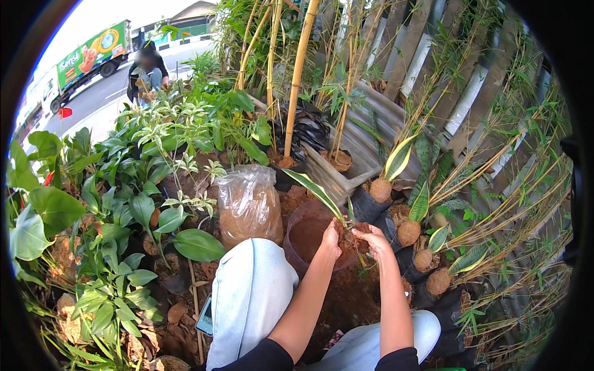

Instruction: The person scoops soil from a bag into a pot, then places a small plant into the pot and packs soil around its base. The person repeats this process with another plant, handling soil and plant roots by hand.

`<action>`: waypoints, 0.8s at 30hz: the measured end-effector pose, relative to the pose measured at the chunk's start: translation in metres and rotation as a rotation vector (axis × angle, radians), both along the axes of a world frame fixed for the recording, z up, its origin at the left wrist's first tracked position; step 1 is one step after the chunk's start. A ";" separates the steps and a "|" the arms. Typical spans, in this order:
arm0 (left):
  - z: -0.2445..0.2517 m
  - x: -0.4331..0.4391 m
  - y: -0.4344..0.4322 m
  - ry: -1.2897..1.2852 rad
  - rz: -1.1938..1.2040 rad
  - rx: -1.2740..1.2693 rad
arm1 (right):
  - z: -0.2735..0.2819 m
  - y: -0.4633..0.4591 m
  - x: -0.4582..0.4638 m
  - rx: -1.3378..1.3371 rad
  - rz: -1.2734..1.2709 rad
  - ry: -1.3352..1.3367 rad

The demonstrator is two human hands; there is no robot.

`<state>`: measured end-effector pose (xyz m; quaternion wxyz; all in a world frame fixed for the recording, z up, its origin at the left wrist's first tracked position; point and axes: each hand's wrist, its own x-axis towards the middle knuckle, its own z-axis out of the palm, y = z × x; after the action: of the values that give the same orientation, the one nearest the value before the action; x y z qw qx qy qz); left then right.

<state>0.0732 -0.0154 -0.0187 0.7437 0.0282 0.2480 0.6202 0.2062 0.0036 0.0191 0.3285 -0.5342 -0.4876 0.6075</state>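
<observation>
Both hands hold a snake plant (320, 194) over the edge of a plastic tub. My left hand (331, 239) is closed around the left side of its soil-covered root clump (349, 239). From the right, my right hand (375, 242) grips the same clump with thumb and fingers. The long yellow-edged leaf leans up to the left, and a shorter one stands beside it. Below the hands, the translucent tub (297, 246) has brown soil inside. A clear plastic bag (250, 204) filled with brown planting material stands left of the tub.
Small snake plants in round fibre balls (409, 233) sit on black polybags (369, 204) at the right. Dense potted foliage (111, 218) fills the left. A phone (205, 316) lies by my knee. Another person (147, 74) crouches near the road, where a truck (93, 60) stands. Bamboo stems (299, 79) rise ahead.
</observation>
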 end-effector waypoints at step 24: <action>0.002 -0.001 -0.015 0.187 -0.005 0.047 | -0.025 -0.009 0.001 0.082 -0.067 0.100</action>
<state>0.0718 -0.0301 -0.0165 0.7179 0.1039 0.3015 0.6188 0.2070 -0.0055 -0.0061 0.3942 -0.5052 -0.4770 0.6016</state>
